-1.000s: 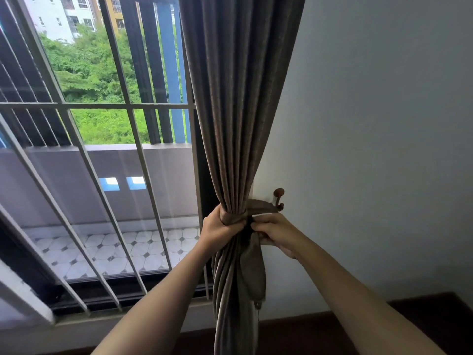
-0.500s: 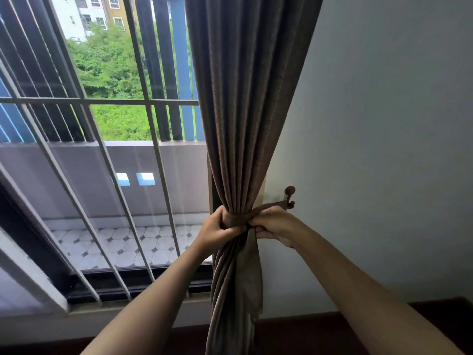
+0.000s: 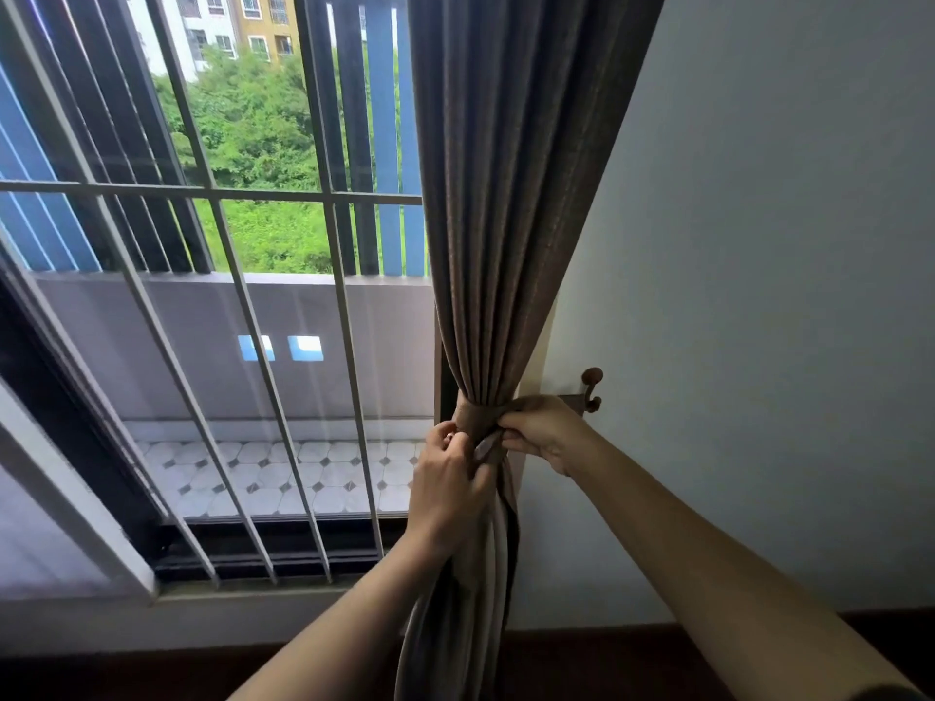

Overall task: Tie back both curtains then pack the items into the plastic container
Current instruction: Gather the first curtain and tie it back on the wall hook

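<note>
A brown curtain (image 3: 506,194) hangs at the right side of the window, gathered into a tight bunch at waist height. A brown tieback band (image 3: 473,417) wraps around the bunch and runs right to a dark metal wall hook (image 3: 591,389). My left hand (image 3: 448,485) sits just below the band, its fingers curled on the curtain folds and the band's lower edge. My right hand (image 3: 544,432) pinches the band on the bunch's right side, close to the hook. The plastic container and the items are out of view.
White window bars (image 3: 243,306) cover the glass to the left, with a tiled balcony beyond. A pale wall (image 3: 759,296) fills the right side. A dark skirting board (image 3: 582,645) and floor run along the bottom.
The view shifted left, so the curtain and the hands sit further right. My left hand slipped from around the bunch at band height to just below the band. The right hand stays on the band.
</note>
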Action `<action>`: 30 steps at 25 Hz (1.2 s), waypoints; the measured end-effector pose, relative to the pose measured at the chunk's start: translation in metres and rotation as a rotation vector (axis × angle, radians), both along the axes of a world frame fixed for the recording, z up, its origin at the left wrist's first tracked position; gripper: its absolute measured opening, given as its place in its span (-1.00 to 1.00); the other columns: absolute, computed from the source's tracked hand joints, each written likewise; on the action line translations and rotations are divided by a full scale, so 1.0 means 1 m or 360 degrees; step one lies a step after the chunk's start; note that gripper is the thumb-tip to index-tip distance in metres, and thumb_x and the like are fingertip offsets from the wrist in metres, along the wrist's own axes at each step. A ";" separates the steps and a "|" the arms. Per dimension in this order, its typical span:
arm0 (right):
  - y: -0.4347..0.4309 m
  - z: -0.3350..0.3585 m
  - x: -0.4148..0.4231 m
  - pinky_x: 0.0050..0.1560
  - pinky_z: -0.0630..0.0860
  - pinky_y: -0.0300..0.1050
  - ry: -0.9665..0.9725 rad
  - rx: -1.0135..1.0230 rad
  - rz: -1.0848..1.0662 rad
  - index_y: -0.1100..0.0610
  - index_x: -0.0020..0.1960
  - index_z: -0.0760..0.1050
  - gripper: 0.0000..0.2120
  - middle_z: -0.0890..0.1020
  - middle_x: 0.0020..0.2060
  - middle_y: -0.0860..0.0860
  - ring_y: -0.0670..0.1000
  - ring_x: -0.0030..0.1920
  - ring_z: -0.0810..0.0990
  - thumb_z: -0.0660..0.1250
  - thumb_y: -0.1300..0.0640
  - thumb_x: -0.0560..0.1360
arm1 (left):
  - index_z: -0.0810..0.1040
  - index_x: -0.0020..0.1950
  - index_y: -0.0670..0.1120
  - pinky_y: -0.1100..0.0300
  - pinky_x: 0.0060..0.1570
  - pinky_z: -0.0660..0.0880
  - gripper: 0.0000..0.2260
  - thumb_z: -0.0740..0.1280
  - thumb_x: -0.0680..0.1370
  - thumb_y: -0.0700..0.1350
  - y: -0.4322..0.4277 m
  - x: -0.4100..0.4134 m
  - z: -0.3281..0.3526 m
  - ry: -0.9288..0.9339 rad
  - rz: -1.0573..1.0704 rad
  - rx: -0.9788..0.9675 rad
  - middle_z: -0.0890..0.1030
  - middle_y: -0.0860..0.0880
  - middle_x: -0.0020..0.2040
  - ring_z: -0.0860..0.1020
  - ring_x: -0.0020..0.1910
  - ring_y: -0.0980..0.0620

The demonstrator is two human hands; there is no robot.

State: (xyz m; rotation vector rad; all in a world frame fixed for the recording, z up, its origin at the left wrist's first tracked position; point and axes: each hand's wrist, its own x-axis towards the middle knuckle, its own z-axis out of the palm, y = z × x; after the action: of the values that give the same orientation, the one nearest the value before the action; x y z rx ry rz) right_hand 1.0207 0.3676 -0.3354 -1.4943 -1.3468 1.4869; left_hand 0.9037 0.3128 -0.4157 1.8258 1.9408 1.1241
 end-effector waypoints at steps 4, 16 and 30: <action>-0.004 -0.021 -0.003 -0.01 0.61 -0.12 -0.0124 0.0114 -0.0090 0.19 0.03 0.57 -0.78 0.66 -0.07 0.10 0.01 -0.09 0.65 0.37 0.12 0.43 | 0.59 0.16 -0.17 0.21 0.01 0.43 -0.68 0.20 0.50 -0.09 0.005 -0.035 0.011 -0.0213 -0.0265 -0.0002 0.63 -0.10 0.09 0.57 0.04 0.02; -0.018 -0.029 -0.047 0.05 0.54 0.02 -0.0885 0.0958 -0.0486 0.20 0.21 0.23 -0.13 0.50 0.13 0.18 0.21 0.09 0.56 0.49 -0.30 0.17 | 0.51 0.02 -0.28 0.08 0.07 0.54 -0.76 0.29 0.52 -0.11 0.026 -0.077 -0.004 -0.0772 -0.0666 -0.0320 0.62 -0.22 -0.09 0.60 -0.05 0.00; -0.037 -0.047 -0.037 -0.24 0.49 -0.16 -0.0980 0.1004 -0.0954 0.02 0.19 0.42 -0.48 0.66 -0.12 -0.04 0.07 -0.15 0.65 0.40 -0.21 0.34 | 0.57 -0.13 -0.02 0.19 -0.25 0.40 -0.46 0.06 0.37 0.38 0.091 -0.101 0.029 0.0601 -0.0934 -0.0146 0.62 0.01 -0.24 0.53 -0.26 0.08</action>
State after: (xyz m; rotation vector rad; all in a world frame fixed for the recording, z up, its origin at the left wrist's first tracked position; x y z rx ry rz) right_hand 0.9838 0.3309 -0.3822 -1.7422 -1.3337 0.1873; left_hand 0.8030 0.4043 -0.3866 2.4522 1.4079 0.5237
